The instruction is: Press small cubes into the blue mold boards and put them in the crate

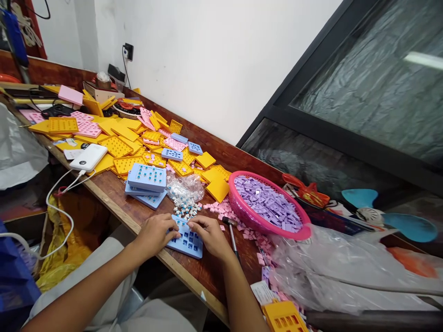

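Note:
A light blue plate with a grid of small switches (187,240) lies near the front edge of the wooden bench (114,196). My left hand (156,233) rests on its left end, fingers curled down onto it. My right hand (210,235) covers its right end, fingers bent and pressing on the grid. Just beyond the plate sits a small heap of white and blue switches (186,208) spilling from a clear bag (185,186). Whether either hand pinches a switch is hidden by the fingers.
A small hammer (231,230) lies beside my right hand. A pink basket of purple keycaps (268,205) stands to the right, with pink keycaps scattered below it. Stacked blue plates (147,180), many yellow plates (119,145), a white power bank (88,157) and clear plastic bags (332,272) crowd the bench.

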Demonstrator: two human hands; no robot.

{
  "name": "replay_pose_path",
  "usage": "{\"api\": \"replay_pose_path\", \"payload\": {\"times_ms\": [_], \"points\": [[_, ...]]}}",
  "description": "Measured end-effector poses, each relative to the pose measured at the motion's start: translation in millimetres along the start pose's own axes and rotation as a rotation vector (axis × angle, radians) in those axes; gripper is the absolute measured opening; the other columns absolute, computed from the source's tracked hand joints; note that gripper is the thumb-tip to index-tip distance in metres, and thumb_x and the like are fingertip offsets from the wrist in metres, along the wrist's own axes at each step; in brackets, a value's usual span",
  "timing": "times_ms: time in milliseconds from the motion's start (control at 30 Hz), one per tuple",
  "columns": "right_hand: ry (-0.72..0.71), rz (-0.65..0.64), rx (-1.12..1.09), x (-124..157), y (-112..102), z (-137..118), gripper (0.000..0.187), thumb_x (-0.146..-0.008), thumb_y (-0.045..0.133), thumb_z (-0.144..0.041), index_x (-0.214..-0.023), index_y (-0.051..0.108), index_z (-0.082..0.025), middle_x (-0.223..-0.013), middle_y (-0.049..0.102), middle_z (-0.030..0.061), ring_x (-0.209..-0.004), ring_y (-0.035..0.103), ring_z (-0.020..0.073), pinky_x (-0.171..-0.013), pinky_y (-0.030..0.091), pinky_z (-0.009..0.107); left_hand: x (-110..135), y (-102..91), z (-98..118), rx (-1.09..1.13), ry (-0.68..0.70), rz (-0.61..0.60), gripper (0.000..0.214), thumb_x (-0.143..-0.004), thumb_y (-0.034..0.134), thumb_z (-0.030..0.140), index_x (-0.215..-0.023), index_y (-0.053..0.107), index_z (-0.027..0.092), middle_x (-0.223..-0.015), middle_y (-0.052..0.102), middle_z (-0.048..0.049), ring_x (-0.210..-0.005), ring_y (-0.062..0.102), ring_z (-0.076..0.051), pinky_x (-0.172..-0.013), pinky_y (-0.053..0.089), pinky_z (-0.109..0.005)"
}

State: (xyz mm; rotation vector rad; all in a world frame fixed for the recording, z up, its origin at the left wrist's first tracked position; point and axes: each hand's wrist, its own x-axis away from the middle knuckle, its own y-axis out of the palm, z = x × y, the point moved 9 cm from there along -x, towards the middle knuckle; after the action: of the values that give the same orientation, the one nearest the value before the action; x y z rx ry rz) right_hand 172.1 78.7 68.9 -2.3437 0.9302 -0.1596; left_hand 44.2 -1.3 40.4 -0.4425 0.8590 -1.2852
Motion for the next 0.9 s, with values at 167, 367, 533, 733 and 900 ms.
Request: {"api": "replay_pose_path", "payload": {"times_ms": [167, 367, 533, 733, 900], "points": [[0.101, -0.083, -0.159, 3, 6, 12, 0.029, -0.084, 0.073, -0.044, -0.094, 0.073, -0.017, -0.079, 0.068, 0.0020, -0.068, 0.059, 0.0158, -0.063, 0.047, 0.027, -3, 1.1, 13, -0.228, 0.066, -0.052, 0.013, -0.091, 0.069, 0.031, -0.084, 0.073, 0.021, -0.088, 0.067, -0.0037, -0.086, 0.064, -0.020, -0.077, 0.044, -0.031], [0.134, -0.156, -0.207, 9, 6, 18, 0.035, -0.082, 0.077, -0.043, -0.104, 0.073, -0.017, -0.087, 0.072, 0.0049, -0.076, 0.065, 0.0186, -0.067, 0.051, 0.028, 1, -1.3, 15, -0.193, 0.128, -0.096, 0.018, -0.098, 0.057, 0.028, -0.096, 0.075, 0.024, -0.093, 0.067, -0.0036, -0.086, 0.065, -0.017, -0.077, 0.046, -0.028], [-0.006, -0.104, 0.091, 8, -1, 2, 0.017, -0.083, 0.075, -0.033, -0.094, 0.079, -0.020, -0.094, 0.075, 0.0059, -0.087, 0.067, 0.0227, -0.079, 0.051, 0.033, 3, 2.7, 17, -0.294, 0.166, -0.100, 0.016, -0.098, 0.057, 0.026, -0.096, 0.073, 0.023, -0.096, 0.068, -0.0040, -0.086, 0.063, -0.020, -0.075, 0.043, -0.032], [-0.004, -0.128, 0.148, 7, 12, -1, 0.015, -0.083, 0.071, -0.024, -0.096, 0.080, -0.020, -0.090, 0.077, 0.0039, -0.080, 0.068, 0.0211, -0.075, 0.051, 0.031, 4, 0.3, 18, -0.339, 0.135, -0.065, 0.014, -0.098, 0.059, 0.029, -0.096, 0.071, 0.023, -0.093, 0.069, -0.0034, -0.087, 0.061, -0.021, -0.078, 0.041, -0.034], [-0.098, -0.105, 0.251, 6, 19, -10, 0.016, -0.088, 0.071, -0.028, -0.099, 0.082, -0.024, -0.092, 0.075, 0.0059, -0.086, 0.066, 0.0219, -0.078, 0.049, 0.032, 18, 8.4, 42, -0.545, 0.233, -0.047, 0.018, -0.098, 0.058, 0.030, -0.099, 0.069, 0.017, -0.100, 0.067, -0.0090, -0.096, 0.057, -0.026, -0.080, 0.041, -0.039]]}}
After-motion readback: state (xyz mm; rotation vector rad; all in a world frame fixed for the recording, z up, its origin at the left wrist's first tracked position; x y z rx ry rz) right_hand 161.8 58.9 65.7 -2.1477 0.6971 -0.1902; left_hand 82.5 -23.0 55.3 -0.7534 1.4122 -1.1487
